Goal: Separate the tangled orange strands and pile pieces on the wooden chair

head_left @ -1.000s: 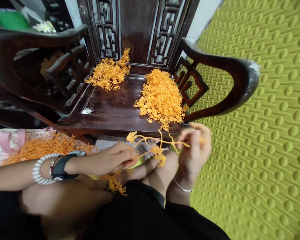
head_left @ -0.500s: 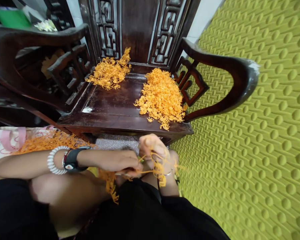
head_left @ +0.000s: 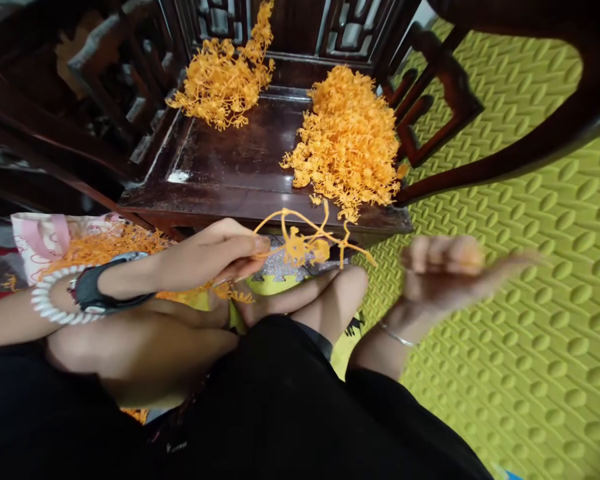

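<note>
Best handled gently: left hand (head_left: 215, 257), pinched shut on the near end of the orange plastic sprig (head_left: 305, 241), holding it out level just in front of the chair seat's (head_left: 220, 180) near edge, branches fanning to the right. Right hand (head_left: 443, 273), blurred and off to the right over the green mat (head_left: 530, 300), well apart from the sprig; fingers loosely curled, whether closed on a small orange piece impossible to tell. Worth keeping the pinch on the main stem, not on a thin side branch, and working one tip at a time, since those look thin and easy to bend. Farther off on the seat, a large orange heap (head_left: 347, 140) at right and a smaller heap (head_left: 223, 80) at far left. At near left, a bag (head_left: 40, 233) spilling orange strands. Close around, bent knees beneath the sprig and the chair's right armrest (head_left: 505, 153) overhead, both likely to crowd a wide swing.
</note>
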The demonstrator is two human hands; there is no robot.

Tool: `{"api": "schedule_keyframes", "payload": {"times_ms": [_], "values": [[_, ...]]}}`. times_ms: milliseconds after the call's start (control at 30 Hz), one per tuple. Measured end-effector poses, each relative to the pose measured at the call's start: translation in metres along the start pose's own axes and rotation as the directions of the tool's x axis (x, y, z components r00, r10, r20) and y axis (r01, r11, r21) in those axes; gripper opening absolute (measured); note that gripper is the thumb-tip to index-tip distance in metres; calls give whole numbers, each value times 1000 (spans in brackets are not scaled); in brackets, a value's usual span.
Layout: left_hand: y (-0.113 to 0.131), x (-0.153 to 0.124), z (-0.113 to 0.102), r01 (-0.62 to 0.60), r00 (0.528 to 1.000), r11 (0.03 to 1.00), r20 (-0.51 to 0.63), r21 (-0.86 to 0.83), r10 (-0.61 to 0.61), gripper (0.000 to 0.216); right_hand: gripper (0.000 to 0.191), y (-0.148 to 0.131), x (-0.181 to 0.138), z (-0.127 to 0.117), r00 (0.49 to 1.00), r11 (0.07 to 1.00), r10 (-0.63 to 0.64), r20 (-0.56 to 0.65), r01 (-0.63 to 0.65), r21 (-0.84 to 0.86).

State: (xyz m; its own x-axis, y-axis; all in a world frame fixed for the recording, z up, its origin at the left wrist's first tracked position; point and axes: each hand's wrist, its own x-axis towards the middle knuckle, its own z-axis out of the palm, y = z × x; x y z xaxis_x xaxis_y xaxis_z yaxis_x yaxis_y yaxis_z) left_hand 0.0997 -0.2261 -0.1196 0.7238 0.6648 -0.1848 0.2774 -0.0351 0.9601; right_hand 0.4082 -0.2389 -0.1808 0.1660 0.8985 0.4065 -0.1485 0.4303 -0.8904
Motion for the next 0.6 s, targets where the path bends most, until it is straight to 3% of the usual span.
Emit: {"api": "schedule_keyframes", "payload": {"times_ms": [67, 133, 200, 300, 400, 500, 600], "values": [[-3, 9, 2, -22, 1000, 1000, 9, 2, 22, 45, 47, 29, -16, 30, 996, 996, 85, 6, -84, -6], [-3, 16, 3, -60, 998, 998, 13, 23, 60, 45, 36, 51, -30, 59, 969, 971, 232, 86, -235, 37], [-4, 20, 3, -83, 996, 995, -8, 49, 83, 44, 26, 60, -42, 80, 933, 936, 318, 170, -337, 99], [-7, 23, 3, -80, 996, 994, -29, 71, 82, 41, 18, 56, -53, 92, 892, 906, 363, 270, -405, 119], [-12, 24, 3, -51, 998, 996, -26, 76, 53, 43, 39, 49, -55, 87, 902, 944, 310, 300, -330, 16], [-15, 22, 5, -40, 999, 996, -26, 83, 43, 46, 76, 42, -50, 81, 958, 984, 174, 230, -158, -87], [-15, 22, 9, -26, 999, 990, -21, 135, 29, 45, 82, 32, -42, 89, 992, 980, 58, 111, -36, -195]]}}
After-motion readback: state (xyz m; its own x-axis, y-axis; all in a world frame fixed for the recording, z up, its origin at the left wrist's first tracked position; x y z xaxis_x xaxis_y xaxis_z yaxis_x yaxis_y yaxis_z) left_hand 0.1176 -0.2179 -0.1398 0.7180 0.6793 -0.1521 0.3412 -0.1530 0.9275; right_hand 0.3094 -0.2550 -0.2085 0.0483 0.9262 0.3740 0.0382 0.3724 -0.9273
